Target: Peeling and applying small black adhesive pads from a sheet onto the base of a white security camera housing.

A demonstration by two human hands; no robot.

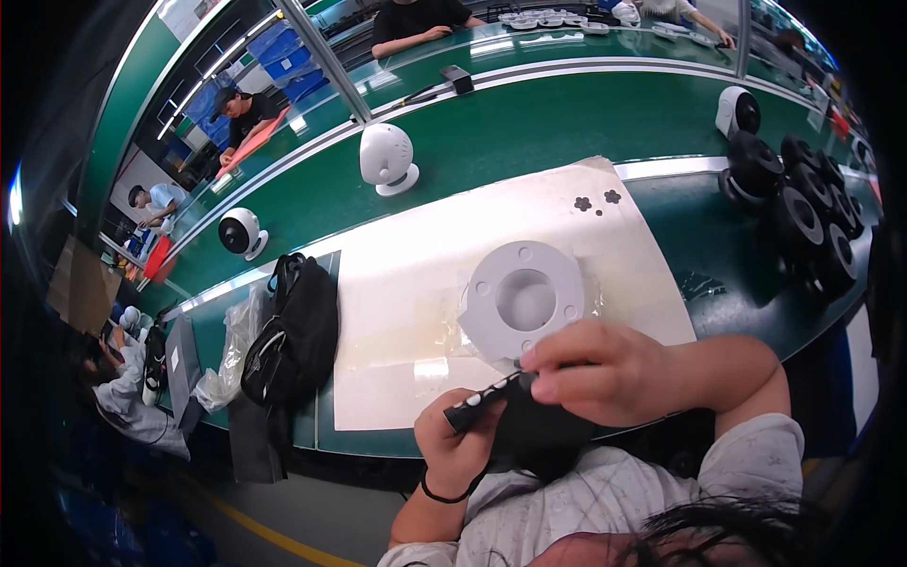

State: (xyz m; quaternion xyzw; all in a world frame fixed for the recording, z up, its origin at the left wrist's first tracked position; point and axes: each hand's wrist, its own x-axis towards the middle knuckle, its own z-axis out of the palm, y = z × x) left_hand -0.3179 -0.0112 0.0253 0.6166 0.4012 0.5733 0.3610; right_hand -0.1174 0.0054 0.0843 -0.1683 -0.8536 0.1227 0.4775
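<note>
My left hand [449, 439] is closed around a black strip with white round spots [477, 402], held tilted above the near edge of the work board. At the strip's upper end, my right hand [600, 373] has thumb and forefinger pinched together. Whether a small piece sits between those fingertips is too small to tell. Just beyond my hands a white ring-shaped fixture [487, 293] rests on the cream board [397, 302], with clear tape around its base. Its round middle hollow and several small round marks on its face are visible.
Two black flower-shaped pieces [612, 197] lie on the board's far right. Black round parts [803, 213] are heaped at the right. A black bag [293, 331] and clear plastic [231, 345] lie left. White camera-like units [387, 156] stand on the green belt. Other people work beyond.
</note>
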